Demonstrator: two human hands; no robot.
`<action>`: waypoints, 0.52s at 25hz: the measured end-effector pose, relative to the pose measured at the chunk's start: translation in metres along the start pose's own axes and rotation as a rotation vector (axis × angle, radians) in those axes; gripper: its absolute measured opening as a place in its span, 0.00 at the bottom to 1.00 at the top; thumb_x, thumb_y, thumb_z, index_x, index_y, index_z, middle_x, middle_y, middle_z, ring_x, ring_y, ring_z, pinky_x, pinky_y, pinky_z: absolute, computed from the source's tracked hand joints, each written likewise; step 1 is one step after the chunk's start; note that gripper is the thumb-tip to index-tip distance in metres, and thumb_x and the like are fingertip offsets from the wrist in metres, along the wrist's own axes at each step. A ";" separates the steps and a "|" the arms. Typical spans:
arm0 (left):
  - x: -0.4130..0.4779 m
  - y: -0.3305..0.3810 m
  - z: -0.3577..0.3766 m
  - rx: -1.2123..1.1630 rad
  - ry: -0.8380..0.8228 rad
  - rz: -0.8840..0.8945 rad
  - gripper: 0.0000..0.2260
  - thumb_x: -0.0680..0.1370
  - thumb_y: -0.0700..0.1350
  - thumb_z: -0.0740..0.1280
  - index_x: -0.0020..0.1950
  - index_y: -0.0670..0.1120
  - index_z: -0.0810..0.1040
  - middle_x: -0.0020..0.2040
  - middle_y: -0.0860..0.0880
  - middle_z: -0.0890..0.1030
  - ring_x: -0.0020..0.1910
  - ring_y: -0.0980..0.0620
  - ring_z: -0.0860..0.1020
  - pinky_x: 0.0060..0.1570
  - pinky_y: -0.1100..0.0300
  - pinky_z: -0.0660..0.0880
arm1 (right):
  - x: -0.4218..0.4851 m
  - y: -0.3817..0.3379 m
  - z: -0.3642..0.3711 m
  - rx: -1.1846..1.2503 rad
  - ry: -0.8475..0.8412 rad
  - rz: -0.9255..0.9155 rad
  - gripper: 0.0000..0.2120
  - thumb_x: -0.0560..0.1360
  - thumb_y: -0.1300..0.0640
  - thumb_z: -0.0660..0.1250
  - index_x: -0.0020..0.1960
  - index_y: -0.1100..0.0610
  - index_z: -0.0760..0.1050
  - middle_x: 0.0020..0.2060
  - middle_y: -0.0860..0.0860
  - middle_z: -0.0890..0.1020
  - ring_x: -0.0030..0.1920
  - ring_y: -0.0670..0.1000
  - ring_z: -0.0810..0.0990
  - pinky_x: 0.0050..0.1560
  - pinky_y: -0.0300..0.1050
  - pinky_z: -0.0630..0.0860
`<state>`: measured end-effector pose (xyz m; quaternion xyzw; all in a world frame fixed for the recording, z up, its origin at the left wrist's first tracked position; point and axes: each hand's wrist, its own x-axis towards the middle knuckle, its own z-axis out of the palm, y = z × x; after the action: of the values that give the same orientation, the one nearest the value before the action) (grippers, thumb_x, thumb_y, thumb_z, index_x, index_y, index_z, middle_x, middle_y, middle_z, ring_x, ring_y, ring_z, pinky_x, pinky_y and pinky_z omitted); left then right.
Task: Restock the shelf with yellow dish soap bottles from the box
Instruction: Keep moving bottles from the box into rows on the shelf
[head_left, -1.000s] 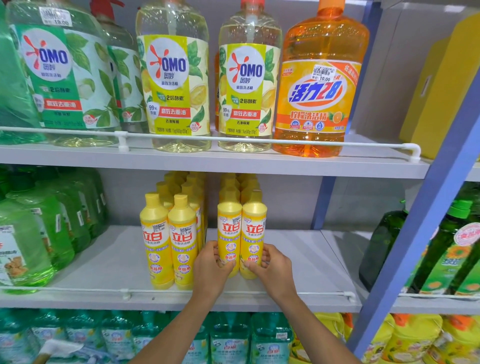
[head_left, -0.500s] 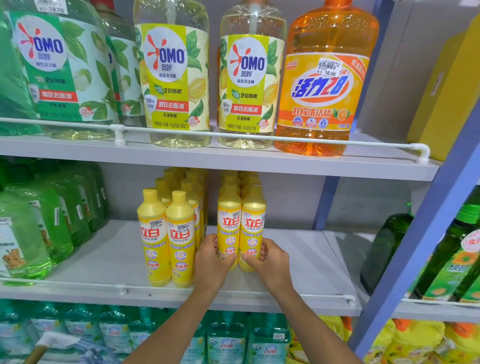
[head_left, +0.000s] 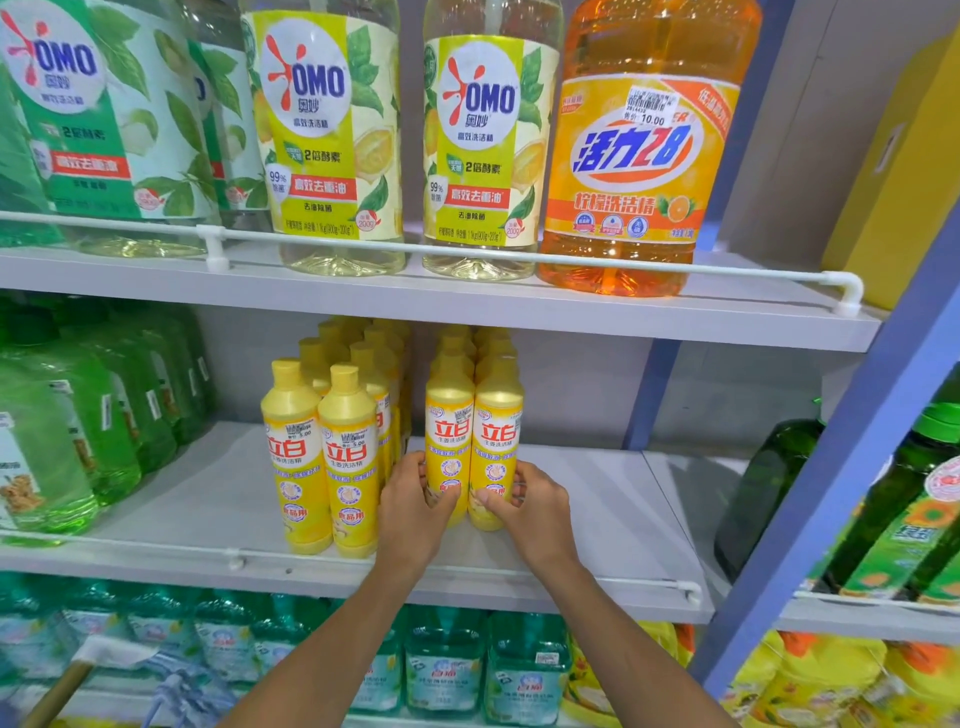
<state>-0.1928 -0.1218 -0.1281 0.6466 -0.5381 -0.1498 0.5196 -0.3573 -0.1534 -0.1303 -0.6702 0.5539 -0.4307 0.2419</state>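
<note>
Head view: our left hand (head_left: 415, 501) grips the left bottle (head_left: 448, 431), our right hand (head_left: 532, 512) the right bottle (head_left: 498, 434); a hard shove may topple the row behind (head_left: 470, 351).

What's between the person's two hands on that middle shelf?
Two upright yellow dish soap bottles, side by side: the left hand holds one, the right hand the other. The head view shows it.

Soap bottles (head_left: 474, 441) in rows on shelf (head_left: 208, 499)
</note>
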 end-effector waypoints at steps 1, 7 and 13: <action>0.000 0.001 -0.001 0.007 0.001 0.001 0.22 0.72 0.47 0.78 0.63 0.49 0.74 0.57 0.51 0.81 0.54 0.53 0.80 0.55 0.51 0.81 | 0.001 0.001 0.000 -0.013 -0.013 -0.003 0.26 0.68 0.44 0.79 0.62 0.52 0.79 0.54 0.48 0.85 0.52 0.48 0.83 0.56 0.51 0.82; 0.001 0.016 -0.011 -0.025 -0.093 -0.077 0.23 0.72 0.43 0.78 0.64 0.44 0.74 0.57 0.49 0.82 0.52 0.54 0.80 0.53 0.58 0.78 | 0.002 -0.010 -0.007 -0.086 -0.063 0.021 0.24 0.70 0.43 0.77 0.60 0.54 0.80 0.53 0.50 0.86 0.51 0.50 0.83 0.55 0.50 0.81; -0.018 0.026 -0.042 0.260 -0.369 0.014 0.24 0.73 0.48 0.75 0.65 0.43 0.72 0.62 0.45 0.80 0.61 0.44 0.78 0.58 0.52 0.76 | -0.023 -0.042 -0.041 -0.327 -0.229 0.013 0.26 0.75 0.38 0.71 0.64 0.55 0.77 0.58 0.55 0.82 0.59 0.58 0.80 0.57 0.51 0.76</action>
<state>-0.1816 -0.0823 -0.0954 0.6661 -0.6433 -0.1912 0.3254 -0.3699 -0.1140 -0.0833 -0.7416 0.5895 -0.2545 0.1942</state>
